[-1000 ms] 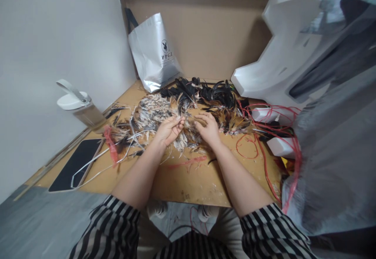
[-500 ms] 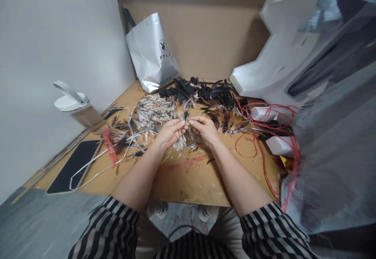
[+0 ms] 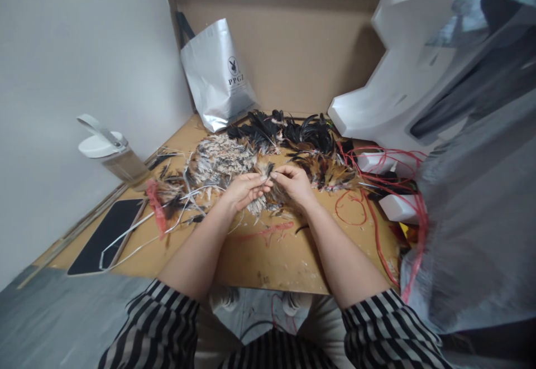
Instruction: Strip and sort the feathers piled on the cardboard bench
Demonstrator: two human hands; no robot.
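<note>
My left hand [image 3: 245,189] and my right hand [image 3: 293,182] meet fingertip to fingertip over a heap of speckled grey-white feathers [image 3: 220,159] on a cardboard work surface [image 3: 268,257]. Both pinch a small brown feather [image 3: 268,172] between them. Black feathers [image 3: 288,129] lie just beyond, and brown-orange feathers [image 3: 329,173] sit right of my right hand.
A silver paper bag [image 3: 218,76] leans against the cardboard back wall. A lidded bottle [image 3: 113,154] and a black phone [image 3: 104,235] sit at the left, with white strips [image 3: 134,235] over it. Red strings [image 3: 377,212] and white foam blocks [image 3: 402,207] crowd the right.
My right hand has moved left from the feather heap to meet my left hand, and both now pinch the same small feather.
</note>
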